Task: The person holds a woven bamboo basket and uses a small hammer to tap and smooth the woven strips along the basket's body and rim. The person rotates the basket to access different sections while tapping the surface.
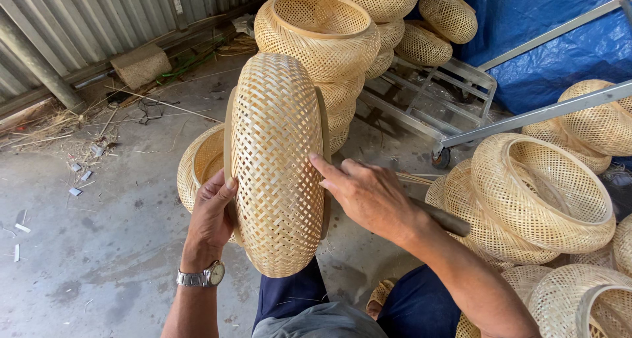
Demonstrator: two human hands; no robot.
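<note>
2 hands (pixel 210 213) steady 1 pale, open-weave bamboo basket (pixel 276 160).

I see one label only: small white rectangular sticker (pixel 178 5) high on grey corrugated metal wall (pixel 79 22), top left of centre, upright, taller than wide. Print on it too small to make out. I spot no packages, no signs, no screens anywhere else in view.
</note>
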